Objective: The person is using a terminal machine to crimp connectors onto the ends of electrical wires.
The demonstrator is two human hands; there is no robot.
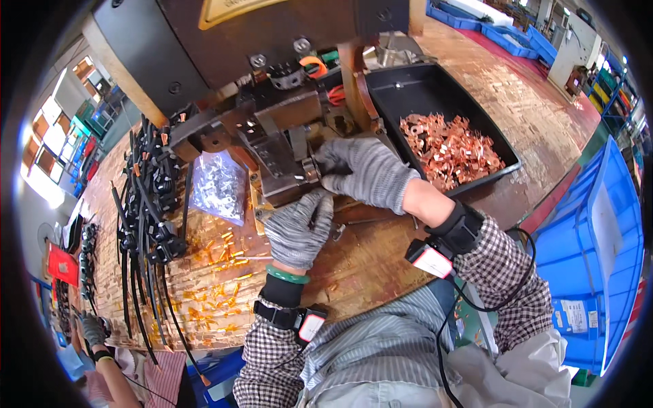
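Both my hands wear grey knit gloves and work at the dark metal die block (282, 166) of a press. My right hand (371, 173) reaches in from the right, its fingers bent and closed against a small shiny metal piece (310, 170) at the block's right end. What its fingertips pinch is hidden. Just below the block's front edge is my left hand (298, 231), fingers drawn together toward the right fingertips. Whatever lies between them cannot be made out. A green bangle (287, 275) circles the left wrist.
A black tray (435, 85) holding copper pieces (452, 149) stands to the right. At left lie a plastic bag (219, 185) of shiny parts and black cables (146, 204). Small amber-coloured bits (218, 262) litter the wooden table (367, 251). Blue bins (578, 251) stand far right; another person's gloved hand (93, 330) shows lower left.
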